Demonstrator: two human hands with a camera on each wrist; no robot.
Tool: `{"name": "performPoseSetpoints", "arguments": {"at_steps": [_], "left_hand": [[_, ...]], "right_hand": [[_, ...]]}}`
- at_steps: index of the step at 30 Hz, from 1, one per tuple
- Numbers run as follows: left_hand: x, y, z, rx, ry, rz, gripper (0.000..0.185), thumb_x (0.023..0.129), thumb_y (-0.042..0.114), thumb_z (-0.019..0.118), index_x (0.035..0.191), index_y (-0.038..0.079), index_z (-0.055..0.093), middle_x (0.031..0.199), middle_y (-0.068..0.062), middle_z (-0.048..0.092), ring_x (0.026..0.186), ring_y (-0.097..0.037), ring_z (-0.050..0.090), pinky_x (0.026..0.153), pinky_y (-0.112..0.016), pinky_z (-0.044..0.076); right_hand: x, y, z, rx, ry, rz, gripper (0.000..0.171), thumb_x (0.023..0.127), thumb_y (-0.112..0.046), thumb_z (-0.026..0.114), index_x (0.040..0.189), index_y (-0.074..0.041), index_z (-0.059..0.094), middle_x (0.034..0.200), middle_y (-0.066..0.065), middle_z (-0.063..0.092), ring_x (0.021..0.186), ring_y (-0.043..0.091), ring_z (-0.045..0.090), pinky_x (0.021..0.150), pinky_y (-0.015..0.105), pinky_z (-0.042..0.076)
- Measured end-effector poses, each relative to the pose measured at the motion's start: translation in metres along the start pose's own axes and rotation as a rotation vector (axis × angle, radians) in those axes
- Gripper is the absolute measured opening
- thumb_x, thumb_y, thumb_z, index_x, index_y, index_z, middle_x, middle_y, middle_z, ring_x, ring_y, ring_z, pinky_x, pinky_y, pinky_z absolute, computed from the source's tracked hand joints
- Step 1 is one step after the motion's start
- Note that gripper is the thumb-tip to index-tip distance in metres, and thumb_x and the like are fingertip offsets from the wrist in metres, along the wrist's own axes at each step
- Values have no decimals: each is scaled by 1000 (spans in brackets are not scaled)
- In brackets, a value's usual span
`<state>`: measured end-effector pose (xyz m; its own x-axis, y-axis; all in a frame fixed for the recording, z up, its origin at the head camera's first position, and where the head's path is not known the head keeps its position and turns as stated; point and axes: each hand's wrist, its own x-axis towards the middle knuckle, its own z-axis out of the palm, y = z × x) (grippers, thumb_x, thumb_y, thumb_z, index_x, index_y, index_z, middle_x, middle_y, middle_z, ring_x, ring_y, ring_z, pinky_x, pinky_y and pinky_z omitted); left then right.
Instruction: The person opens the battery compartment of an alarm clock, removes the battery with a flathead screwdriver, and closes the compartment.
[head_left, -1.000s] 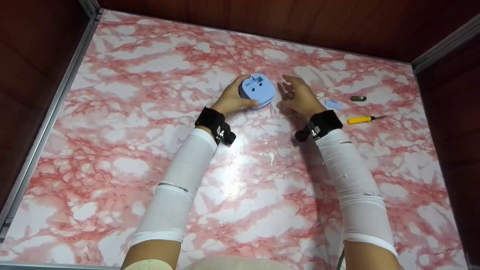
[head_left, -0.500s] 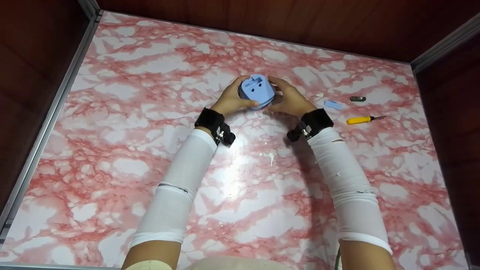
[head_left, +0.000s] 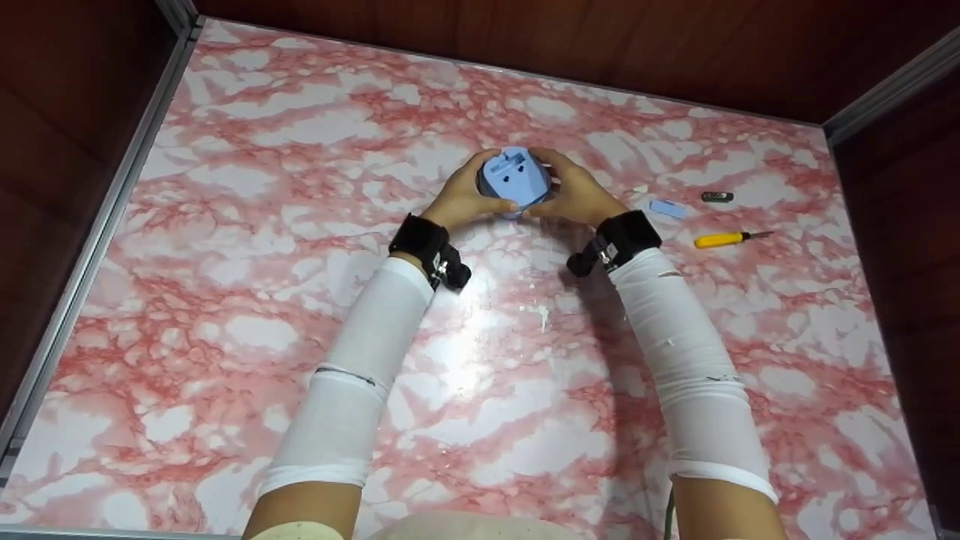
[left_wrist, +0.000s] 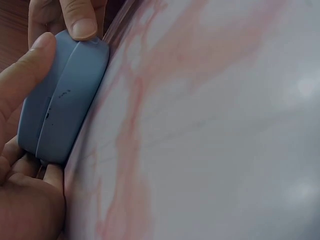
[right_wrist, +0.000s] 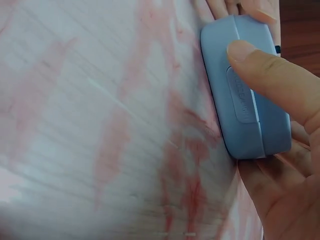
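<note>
A light blue, rounded-square plastic case (head_left: 517, 187) sits on the marbled table, its face up, showing a slot-like recess and two dark holes. My left hand (head_left: 459, 196) grips its left side, thumb along the near edge. From the right, my right hand (head_left: 574, 195) holds the opposite side, with the thumb (right_wrist: 275, 75) over the seam. In the left wrist view, the side of the case (left_wrist: 72, 100) shows a seam and small dark marks; raised lettering on a panel appears in the right wrist view. The fingertips behind the case are partly hidden.
Right of the hands lie a small blue strip-like piece (head_left: 667, 208), a dark little cylinder resembling a battery (head_left: 717, 197) and a yellow-handled screwdriver (head_left: 720, 240). Dark red wooden walls (head_left: 525, 37) border the back and sides of the table.
My right hand has moved left from beside the case and taken hold of its right side. The left hand and the case stay nearly where they were.
</note>
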<state>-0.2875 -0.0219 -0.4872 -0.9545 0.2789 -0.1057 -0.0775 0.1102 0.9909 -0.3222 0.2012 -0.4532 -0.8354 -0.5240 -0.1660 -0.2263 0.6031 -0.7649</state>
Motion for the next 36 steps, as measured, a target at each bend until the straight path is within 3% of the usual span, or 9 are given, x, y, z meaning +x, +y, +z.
{"name": "performPoseSetpoints", "arguments": {"at_steps": [11, 16, 26, 29, 36], "left_hand": [[3, -1, 0, 15, -11, -14, 102, 76, 11, 91, 159, 15, 32, 155, -10, 40, 133, -20, 45, 101, -25, 46], [2, 0, 1, -36, -7, -8, 101, 77, 2, 88, 159, 13, 31, 156, -10, 38, 133, -23, 46, 100, -27, 49], [1, -1, -1, 71, 16, 0, 101, 76, 13, 91, 159, 16, 33, 158, -7, 40, 142, -19, 40, 113, -22, 33], [0, 0, -2, 31, 20, -8, 101, 77, 10, 90, 159, 15, 32, 160, -8, 38, 146, -19, 36, 115, -22, 31], [-12, 15, -4, -162, 3, -11, 98, 80, -7, 82, 159, 4, 26, 164, -15, 28, 151, -25, 28, 118, -23, 28]], "right_hand": [[-3, -2, 0, -2, 36, -1, 92, 79, -1, 86, 157, -6, 37, 158, 11, 41, 139, 30, 46, 108, 37, 46], [-3, 0, 1, 1, 63, 16, 95, 76, -4, 89, 156, -7, 38, 157, 10, 43, 138, 28, 48, 106, 35, 48], [-9, -4, 8, -16, 111, 55, 95, 77, -4, 88, 157, -6, 36, 158, 10, 42, 138, 30, 48, 106, 32, 47], [-9, -6, 12, -24, 140, 60, 94, 78, -5, 87, 157, -5, 36, 158, 11, 42, 138, 30, 49, 107, 31, 47], [-11, -7, 22, -27, 223, 49, 92, 79, -7, 88, 155, 0, 36, 154, 17, 46, 134, 31, 52, 104, 30, 49]]}}
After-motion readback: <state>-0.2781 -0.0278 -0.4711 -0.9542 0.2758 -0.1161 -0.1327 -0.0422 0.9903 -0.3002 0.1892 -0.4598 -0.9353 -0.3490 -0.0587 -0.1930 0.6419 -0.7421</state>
